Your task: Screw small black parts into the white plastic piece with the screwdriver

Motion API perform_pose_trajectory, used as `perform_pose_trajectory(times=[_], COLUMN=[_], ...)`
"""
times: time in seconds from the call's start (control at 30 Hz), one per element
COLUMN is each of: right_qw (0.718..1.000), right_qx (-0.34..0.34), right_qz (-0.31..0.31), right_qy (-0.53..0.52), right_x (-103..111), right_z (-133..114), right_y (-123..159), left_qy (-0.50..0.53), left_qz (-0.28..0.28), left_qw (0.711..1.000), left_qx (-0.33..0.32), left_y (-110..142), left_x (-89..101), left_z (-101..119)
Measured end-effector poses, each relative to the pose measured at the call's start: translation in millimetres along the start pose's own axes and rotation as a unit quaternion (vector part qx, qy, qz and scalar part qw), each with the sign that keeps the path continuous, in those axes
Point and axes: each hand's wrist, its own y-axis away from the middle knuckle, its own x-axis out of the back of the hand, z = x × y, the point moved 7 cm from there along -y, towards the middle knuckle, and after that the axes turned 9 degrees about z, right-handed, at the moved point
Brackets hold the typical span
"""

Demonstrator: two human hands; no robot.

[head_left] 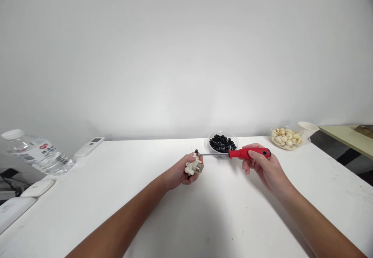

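Observation:
My left hand grips a small cream plastic part with a greyish metal cylinder at its near end and black bits at its top and bottom. In my right hand is a red-handled screwdriver, held level with its thin metal shaft pointing left. The shaft's tip reaches the upper right side of the cream part, by my left fingers; whether it touches is too small to tell. Behind the shaft stands a clear round bowl of small black pieces.
At the back right are a clear container of pale cream pieces and a white cup. A water bottle, a white remote control and white devices line the left side of the white table. A wall rises behind.

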Motion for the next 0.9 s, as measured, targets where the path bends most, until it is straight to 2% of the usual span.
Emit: perform_pose_trajectory(times=[0.27, 0.53, 0.9], right_qw=[1.0, 1.0, 1.0], right_qx=[-0.008, -0.002, -0.003], right_qz=[-0.008, -0.005, -0.004], right_qy=[0.004, 0.0, 0.0], right_x=[0.9, -0.3, 3.3], right_z=[4.9, 3.7, 6.4], right_y=[-0.7, 0.8, -3.5], left_qy=[-0.009, -0.011, -0.019], left_qz=[0.002, 0.03, 0.025], left_qw=[1.0, 0.999, 0.999], left_qx=[-0.021, -0.008, -0.037], left_y=[1.8, 1.9, 0.8], left_x=[-1.5, -2.4, -1.6], left_z=[2.4, 1.3, 4.4])
